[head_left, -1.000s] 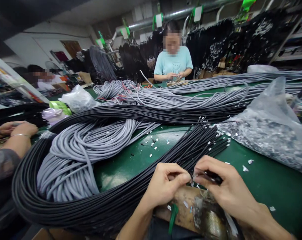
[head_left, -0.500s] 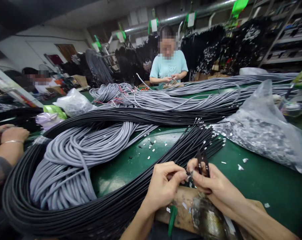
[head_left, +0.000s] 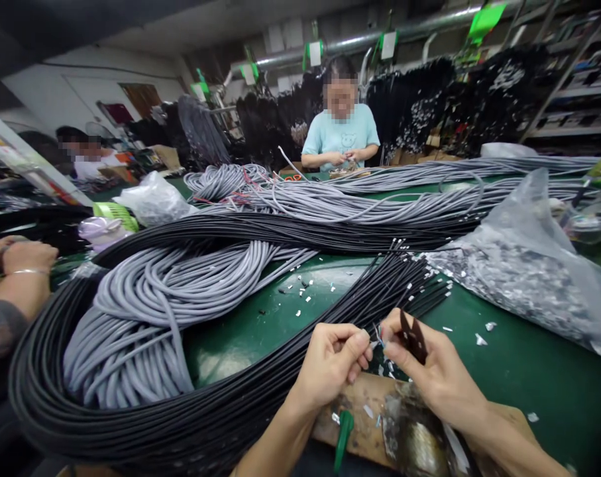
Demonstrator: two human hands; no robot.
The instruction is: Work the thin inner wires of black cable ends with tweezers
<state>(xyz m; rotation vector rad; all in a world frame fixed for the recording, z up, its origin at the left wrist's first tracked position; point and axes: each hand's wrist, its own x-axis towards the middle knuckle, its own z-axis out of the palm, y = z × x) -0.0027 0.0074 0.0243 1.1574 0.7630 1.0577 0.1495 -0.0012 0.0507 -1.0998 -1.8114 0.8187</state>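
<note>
My left hand (head_left: 330, 363) is closed in a pinch on the end of a black cable, most of it hidden by the fingers. Thin coloured wires (head_left: 380, 338) stick out between my two hands. In my right hand (head_left: 437, 371) lies a pair of dark snips (head_left: 413, 336), blades pointing up and away, while thumb and forefinger come together at the wires. Both hands hover over a worn wooden board (head_left: 325, 424) that bears a green-handled piece (head_left: 344, 437) and a rounded, dirty metal part (head_left: 422, 440). A thick bundle of black cables (head_left: 260, 391) curves past my left hand.
Coiled grey cables (head_left: 146, 311) lie inside the black loop on the green table (head_left: 509, 377). White scraps (head_left: 480, 340) are scattered around. A clear plastic bag (head_left: 519, 265) of small bits stands right. One co-worker (head_left: 342, 136) sits opposite; another's arm (head_left: 29, 278) reaches in from the left.
My hands have drawn slightly apart, and more of the thin coloured wires shows between them. The snips have tilted over in my right hand. The whole view has shifted a little.
</note>
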